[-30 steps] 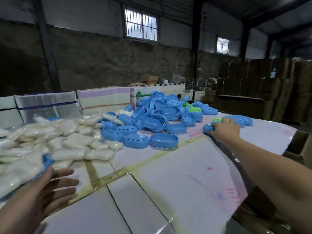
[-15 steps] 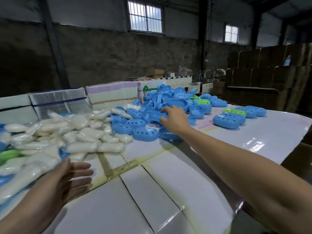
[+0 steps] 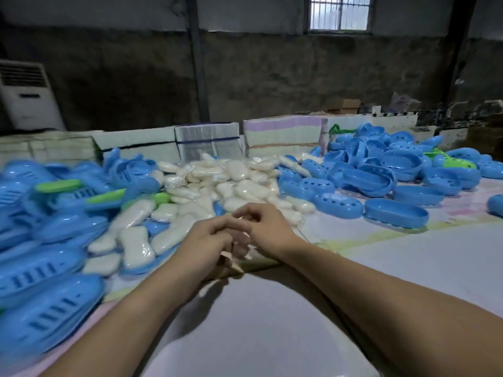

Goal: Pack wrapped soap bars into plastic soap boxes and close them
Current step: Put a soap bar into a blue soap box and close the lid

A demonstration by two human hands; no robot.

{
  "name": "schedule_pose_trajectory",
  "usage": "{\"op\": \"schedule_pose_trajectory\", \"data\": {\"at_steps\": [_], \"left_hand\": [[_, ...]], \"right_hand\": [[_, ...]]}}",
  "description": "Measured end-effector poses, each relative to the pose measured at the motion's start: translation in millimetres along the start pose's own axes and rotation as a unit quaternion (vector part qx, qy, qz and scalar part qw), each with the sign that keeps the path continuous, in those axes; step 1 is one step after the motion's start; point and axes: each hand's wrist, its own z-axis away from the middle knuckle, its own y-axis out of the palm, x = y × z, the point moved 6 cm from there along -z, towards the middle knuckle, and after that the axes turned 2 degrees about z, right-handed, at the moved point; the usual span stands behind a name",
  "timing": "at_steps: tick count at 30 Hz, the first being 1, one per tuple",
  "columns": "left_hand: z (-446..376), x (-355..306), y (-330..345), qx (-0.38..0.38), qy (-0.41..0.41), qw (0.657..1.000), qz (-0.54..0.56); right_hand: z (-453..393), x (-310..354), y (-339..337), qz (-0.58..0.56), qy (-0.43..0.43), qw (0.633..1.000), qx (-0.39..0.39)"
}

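Note:
My left hand [image 3: 208, 240] and my right hand [image 3: 265, 228] meet in the middle of the table, fingers loosely curled and touching each other. No soap or box shows in either hand. Just beyond them lies a heap of white wrapped soap bars [image 3: 231, 180]. Open blue soap box halves [image 3: 396, 214] are piled to the right, some with holes [image 3: 337, 205]. Blue soap boxes with slotted lids [image 3: 46, 270] are stacked at the left, close to my left forearm.
The white table top [image 3: 272, 330] stretches toward me under both forearms. A few green box parts [image 3: 58, 185] lie among the blue ones. Bundled cartons [image 3: 283, 137] line the table's far edge. A white floor air conditioner [image 3: 27, 96] stands at the back left wall.
My right hand has drawn back from the blue box pile to the middle, my left hand has moved in to meet it, and my view has swung left.

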Motion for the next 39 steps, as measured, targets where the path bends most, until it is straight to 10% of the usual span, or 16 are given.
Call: {"op": "schedule_pose_trajectory", "data": {"at_steps": [8,16,39], "left_hand": [[-6.8,-15.5,-78.5,-0.184,0.068,0.926,-0.323],[7.3,-20.2,-183.0,-0.324,-0.142,0.773,-0.527],[-15.5,10.3,-206.4,-0.298,-0.195,0.678,-0.643]], "right_hand": [[0.7,5.3,9.7,0.08,-0.034,0.995,0.042],[4.1,8.4,8.9,0.085,-0.057,0.993,0.055],[6.4,4.3,10.2,0.08,-0.052,0.992,0.077]]}}
